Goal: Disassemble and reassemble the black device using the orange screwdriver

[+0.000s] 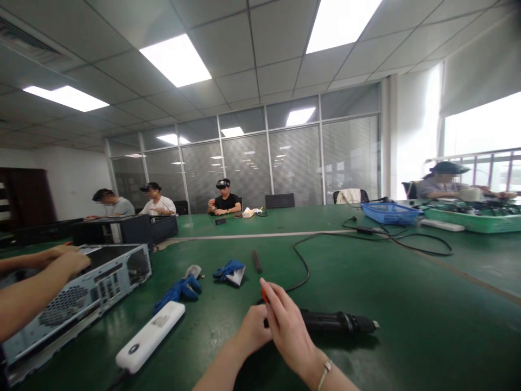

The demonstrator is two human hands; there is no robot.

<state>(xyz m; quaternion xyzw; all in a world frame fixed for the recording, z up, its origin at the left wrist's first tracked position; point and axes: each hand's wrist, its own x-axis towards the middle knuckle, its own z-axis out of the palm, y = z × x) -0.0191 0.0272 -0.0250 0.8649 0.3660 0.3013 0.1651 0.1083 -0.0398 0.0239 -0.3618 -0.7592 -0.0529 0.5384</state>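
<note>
A black electric screwdriver point(337, 323) lies on the green table point(407, 304) in front of me, its tip pointing right. My right hand point(290, 326), with a bracelet on the wrist, closes over its left end, and the fingertips pinch a small orange part point(264, 296) there. My left hand point(251, 332) sits just behind the right one, fingers curled against the same end of the tool. A black cable point(303, 266) runs from the tool away across the table.
A co-worker's hands point(67, 260) rest on an open computer case point(89, 288) at the left. A white power strip point(150, 336), blue gloves point(181, 289) and a short black bar point(257, 260) lie nearby. A blue basket point(391, 213) and green tray point(472, 221) stand far right. Several people sit beyond.
</note>
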